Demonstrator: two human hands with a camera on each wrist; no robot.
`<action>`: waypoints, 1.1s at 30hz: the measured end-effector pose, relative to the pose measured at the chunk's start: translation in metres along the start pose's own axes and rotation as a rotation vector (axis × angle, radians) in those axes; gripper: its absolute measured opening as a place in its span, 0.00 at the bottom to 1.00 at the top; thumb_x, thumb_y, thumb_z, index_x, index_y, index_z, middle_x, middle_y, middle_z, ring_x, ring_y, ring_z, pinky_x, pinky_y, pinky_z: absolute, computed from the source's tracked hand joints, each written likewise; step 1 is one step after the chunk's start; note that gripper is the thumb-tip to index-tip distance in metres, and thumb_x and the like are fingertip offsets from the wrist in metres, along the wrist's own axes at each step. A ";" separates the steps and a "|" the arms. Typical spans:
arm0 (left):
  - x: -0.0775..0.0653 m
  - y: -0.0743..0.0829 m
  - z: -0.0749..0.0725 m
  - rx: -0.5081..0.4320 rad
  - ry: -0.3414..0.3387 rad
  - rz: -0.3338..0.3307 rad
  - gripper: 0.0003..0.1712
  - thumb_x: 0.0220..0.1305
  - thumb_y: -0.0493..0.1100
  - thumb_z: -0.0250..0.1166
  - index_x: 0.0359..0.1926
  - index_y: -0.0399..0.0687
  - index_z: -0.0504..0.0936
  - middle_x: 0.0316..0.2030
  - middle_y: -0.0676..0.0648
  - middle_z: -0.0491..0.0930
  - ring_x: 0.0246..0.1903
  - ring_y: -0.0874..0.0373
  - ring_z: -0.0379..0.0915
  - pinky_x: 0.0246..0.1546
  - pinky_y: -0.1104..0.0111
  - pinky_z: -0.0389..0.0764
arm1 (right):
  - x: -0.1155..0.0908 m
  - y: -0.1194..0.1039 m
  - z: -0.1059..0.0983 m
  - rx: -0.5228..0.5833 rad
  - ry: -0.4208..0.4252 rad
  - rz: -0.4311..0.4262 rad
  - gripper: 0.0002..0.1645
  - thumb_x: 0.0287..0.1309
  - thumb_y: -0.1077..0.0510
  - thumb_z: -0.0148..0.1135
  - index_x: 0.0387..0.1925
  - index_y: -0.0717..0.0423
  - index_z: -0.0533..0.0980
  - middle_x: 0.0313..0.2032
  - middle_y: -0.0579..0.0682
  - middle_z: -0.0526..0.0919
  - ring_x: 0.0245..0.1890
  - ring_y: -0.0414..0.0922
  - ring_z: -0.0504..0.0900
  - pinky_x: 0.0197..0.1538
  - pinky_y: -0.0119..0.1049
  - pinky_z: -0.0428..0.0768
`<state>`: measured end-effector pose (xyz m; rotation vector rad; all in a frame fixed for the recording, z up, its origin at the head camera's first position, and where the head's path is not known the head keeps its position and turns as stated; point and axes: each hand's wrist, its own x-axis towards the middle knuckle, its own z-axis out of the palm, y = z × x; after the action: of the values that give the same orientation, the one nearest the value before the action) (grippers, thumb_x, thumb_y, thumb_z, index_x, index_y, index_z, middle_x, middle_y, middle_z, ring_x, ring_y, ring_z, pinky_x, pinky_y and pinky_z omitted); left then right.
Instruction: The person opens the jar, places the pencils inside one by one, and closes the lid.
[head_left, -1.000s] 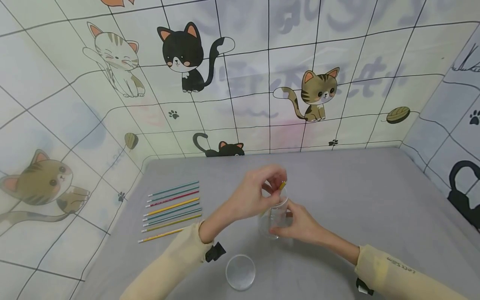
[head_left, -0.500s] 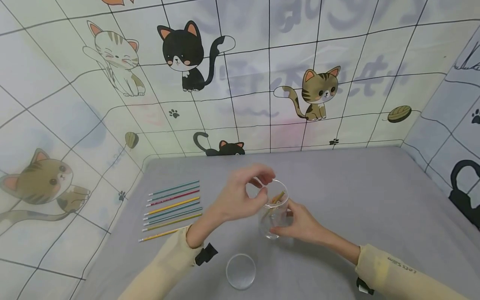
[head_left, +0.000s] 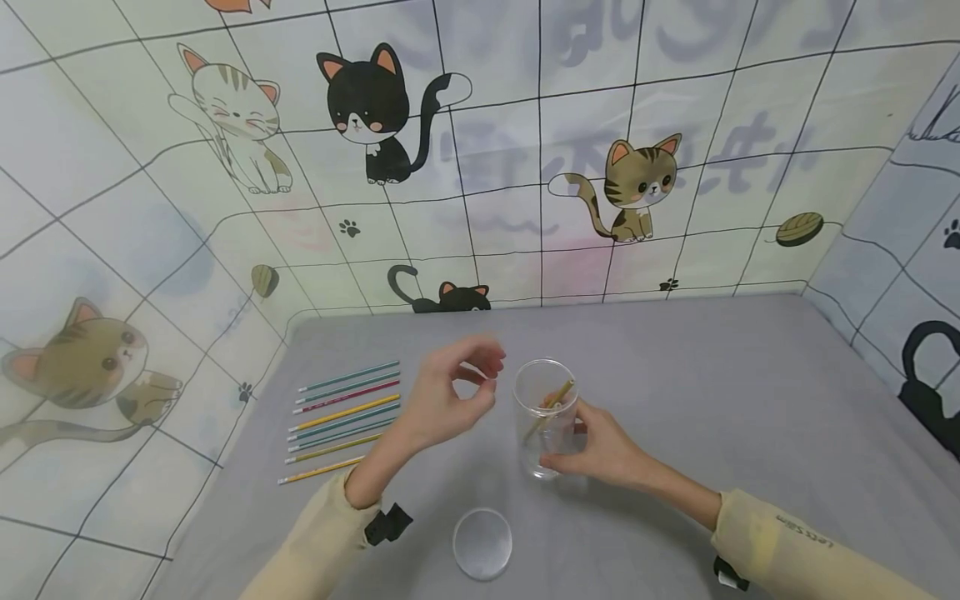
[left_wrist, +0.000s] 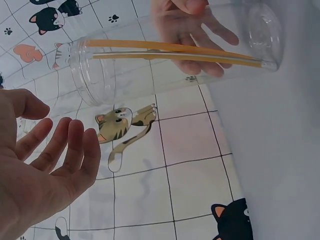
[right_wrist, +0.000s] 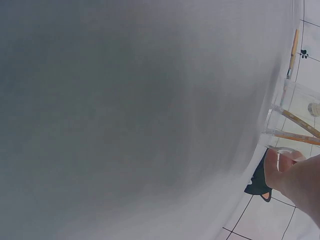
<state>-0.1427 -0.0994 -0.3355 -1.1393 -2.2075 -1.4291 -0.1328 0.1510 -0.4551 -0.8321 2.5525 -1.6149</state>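
Note:
A clear jar (head_left: 528, 450) stands upright on the grey table, its mouth uncovered. Yellow pencils (left_wrist: 150, 48) lean inside it, their white eraser ends at the bottom in the left wrist view. My right hand (head_left: 611, 450) grips the jar low on its right side, thumb in front. Left of the jar, my left hand (head_left: 453, 396) hovers with loosely bent fingers and nothing in them; in the left wrist view this hand (left_wrist: 55, 160) is apart from the jar's rim. A row of pencils (head_left: 345, 407), teal, red and yellow, lies beyond my left wrist.
A round clear lid (head_left: 482, 544) lies on the table (head_left: 712, 392) near its front. Upright cloth (head_left: 495, 167) printed with cats borders the table at the back and on both sides.
My left hand let go of a yellow pencil, which dropped into the jar, then drew back to the left. My right hand and the jar stayed in place.

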 end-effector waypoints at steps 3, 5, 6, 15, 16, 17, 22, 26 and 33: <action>-0.005 -0.004 -0.003 0.020 0.006 -0.020 0.20 0.54 0.23 0.62 0.48 0.39 0.78 0.37 0.46 0.81 0.36 0.55 0.79 0.34 0.65 0.85 | 0.000 0.000 0.000 -0.006 0.002 0.007 0.40 0.41 0.55 0.82 0.58 0.48 0.72 0.51 0.41 0.81 0.51 0.43 0.79 0.53 0.47 0.79; -0.008 -0.007 -0.004 0.038 0.004 -0.030 0.20 0.55 0.23 0.63 0.49 0.40 0.78 0.37 0.46 0.81 0.36 0.55 0.79 0.35 0.65 0.85 | 0.000 -0.001 0.000 -0.008 0.001 0.010 0.40 0.41 0.55 0.82 0.58 0.48 0.72 0.51 0.41 0.81 0.51 0.43 0.79 0.53 0.47 0.79; -0.009 -0.008 -0.005 0.045 0.001 -0.035 0.20 0.55 0.23 0.64 0.49 0.40 0.78 0.37 0.46 0.81 0.36 0.55 0.79 0.35 0.65 0.85 | 0.000 -0.001 0.000 -0.005 0.003 0.010 0.40 0.41 0.55 0.82 0.57 0.48 0.72 0.51 0.41 0.81 0.51 0.43 0.79 0.53 0.47 0.80; -0.024 -0.019 -0.010 0.055 -0.013 -0.093 0.22 0.54 0.22 0.65 0.49 0.41 0.78 0.38 0.47 0.81 0.38 0.54 0.79 0.35 0.64 0.85 | -0.001 -0.001 0.000 0.001 0.001 0.011 0.40 0.41 0.56 0.82 0.57 0.49 0.73 0.51 0.43 0.81 0.52 0.45 0.79 0.53 0.47 0.80; -0.026 -0.020 -0.011 0.058 -0.012 -0.102 0.22 0.54 0.22 0.65 0.49 0.41 0.78 0.38 0.47 0.81 0.38 0.54 0.79 0.36 0.64 0.85 | -0.001 0.000 0.001 0.000 0.002 0.007 0.39 0.42 0.56 0.82 0.57 0.49 0.73 0.51 0.43 0.81 0.52 0.45 0.79 0.53 0.47 0.80; -0.028 -0.021 -0.012 0.060 -0.010 -0.114 0.22 0.54 0.22 0.65 0.49 0.41 0.78 0.38 0.47 0.81 0.38 0.54 0.79 0.36 0.63 0.85 | -0.001 0.000 0.001 -0.003 0.002 0.004 0.39 0.42 0.56 0.82 0.57 0.49 0.73 0.52 0.43 0.81 0.52 0.45 0.79 0.53 0.47 0.80; -0.034 -0.025 -0.016 0.086 0.007 -0.142 0.22 0.55 0.22 0.66 0.50 0.41 0.78 0.39 0.48 0.81 0.39 0.54 0.80 0.37 0.63 0.85 | -0.001 0.002 0.000 -0.015 0.005 -0.011 0.38 0.43 0.56 0.82 0.57 0.49 0.73 0.51 0.44 0.82 0.52 0.45 0.79 0.53 0.48 0.80; -0.036 -0.026 -0.017 0.090 0.010 -0.138 0.23 0.54 0.22 0.66 0.50 0.40 0.78 0.39 0.47 0.81 0.39 0.53 0.80 0.37 0.64 0.85 | -0.002 0.002 0.001 -0.007 0.006 -0.025 0.38 0.43 0.55 0.82 0.57 0.51 0.73 0.52 0.45 0.82 0.52 0.46 0.80 0.52 0.51 0.80; -0.045 -0.031 -0.021 0.094 0.006 -0.146 0.23 0.53 0.22 0.67 0.50 0.39 0.78 0.40 0.47 0.81 0.39 0.51 0.80 0.36 0.62 0.85 | -0.001 0.001 0.001 0.006 0.005 -0.027 0.38 0.45 0.53 0.81 0.57 0.51 0.73 0.53 0.46 0.82 0.53 0.48 0.80 0.53 0.52 0.79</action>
<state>-0.1394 -0.1443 -0.3725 -0.9595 -2.3694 -1.3650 -0.1319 0.1510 -0.4569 -0.8671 2.5498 -1.6335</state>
